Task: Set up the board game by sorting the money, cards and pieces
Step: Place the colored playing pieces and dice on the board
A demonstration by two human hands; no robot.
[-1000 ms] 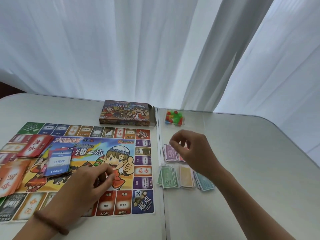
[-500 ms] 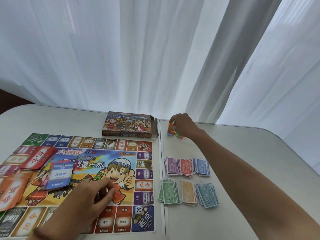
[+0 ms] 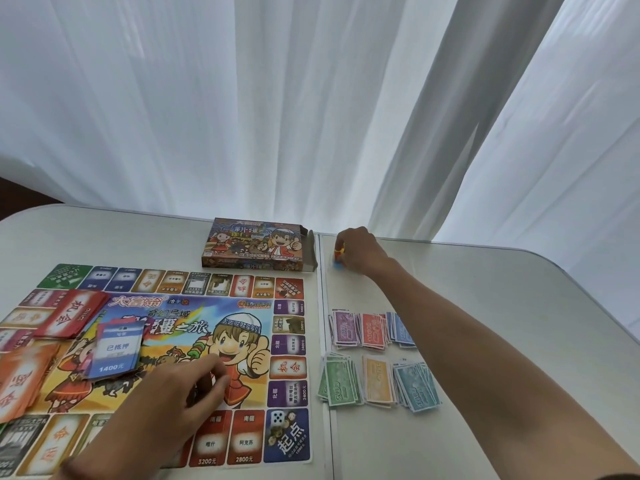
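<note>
Small coloured plastic game pieces (image 3: 338, 260) sit near the far edge of the white counter (image 3: 519, 323), at 12 o'clock from the money and just right of the counter seam (image 3: 325, 341). My read on the hands:
- Right hand (image 3: 360, 252) is curled down over the pieces, gripping them. Only red, yellow and blue bits show under the fingers, so I can't tell if they're loose or bagged.
- Left hand (image 3: 180, 393) rests on the colourful paper game board (image 3: 287, 368), fingers curled in, thumb to fingertips. Can't tell if it holds anything.

Risks as I read them:
- The pieces are small and mostly hidden. If they're loose, a partial grip drops some. They're close to the far edge and the white curtain (image 3: 277, 98), so strays could roll off or vanish under the fabric.
- The right forearm stretches straight over the six sorted paper money piles (image 3: 377, 381) at 6 o'clock of the pieces, hiding part of the blue pile. Dragging the arm back low would fan the thin notes and mix denominations.
- The printed cardboard game box (image 3: 258, 245), flap open, sits just at 9 o'clock of the right hand. A sideways pull could clip the flap.
- The board looks thin and is pinned only by the left hand. If that hand shifts, the red card deck (image 3: 74, 315), blue card stack (image 3: 116, 351) and orange card deck (image 3: 20, 379) at 9 o'clock could slide. All three are already skewed.

My call: lift the right hand clear before retracting.
</note>
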